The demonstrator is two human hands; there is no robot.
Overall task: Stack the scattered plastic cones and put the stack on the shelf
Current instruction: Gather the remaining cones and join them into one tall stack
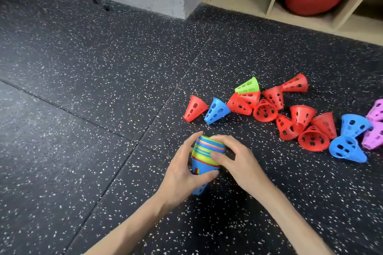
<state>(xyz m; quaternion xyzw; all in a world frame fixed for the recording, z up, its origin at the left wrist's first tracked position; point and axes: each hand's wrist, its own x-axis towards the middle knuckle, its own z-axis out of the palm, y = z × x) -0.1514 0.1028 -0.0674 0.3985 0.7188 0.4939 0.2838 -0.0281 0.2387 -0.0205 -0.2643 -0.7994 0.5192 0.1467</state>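
Gripping the stack of nested cones [204,152] at six o'clock, we curl our left hand [182,174] around its blue outer cone while our right hand [234,159] pinches the many-coloured rims, wide end up. Loose perforated cones [298,118] in red, blue, green and purple lie scattered on the speckled floor [93,89] toward three o'clock. Toward one o'clock stands the shelf [269,6].

purple cones [375,128] cut by right edge, stack [204,157] partly hidden behind both hands' fingers [222,156]
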